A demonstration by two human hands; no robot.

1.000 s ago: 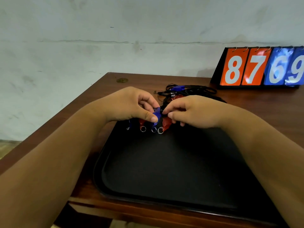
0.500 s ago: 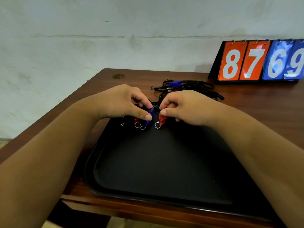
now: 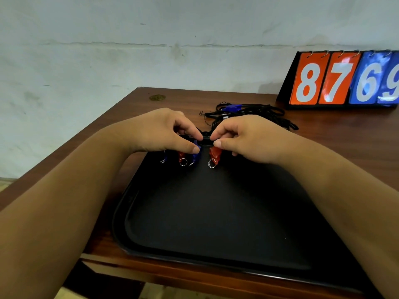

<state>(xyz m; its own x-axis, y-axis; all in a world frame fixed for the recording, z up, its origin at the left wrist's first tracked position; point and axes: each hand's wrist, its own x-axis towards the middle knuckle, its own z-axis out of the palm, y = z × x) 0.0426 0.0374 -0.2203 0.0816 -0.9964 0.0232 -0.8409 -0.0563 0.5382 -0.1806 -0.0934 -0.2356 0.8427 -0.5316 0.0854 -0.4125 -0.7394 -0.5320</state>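
A black tray (image 3: 211, 223) lies on the brown table. Along its far edge small plastic whistles with metal rings lie side by side: a blue one (image 3: 164, 159) at the left, then a red one (image 3: 182, 156). My left hand (image 3: 164, 131) pinches a blue whistle (image 3: 196, 153) between thumb and forefinger. Just right of it my right hand (image 3: 246, 137) pinches a red whistle (image 3: 215, 155), whose ring hangs toward me. A small gap separates the two held whistles.
Behind my hands a tangle of black lanyards (image 3: 259, 114) with a blue whistle (image 3: 232, 108) lies on the table (image 3: 336, 134). A flip scoreboard (image 3: 345, 80) reading 8769 stands at the back right. A wall runs behind; the table's left edge falls away.
Both hands lowered the blue and red whistles from above the tray down to its far edge and drew them slightly apart. The camera tilted a little.
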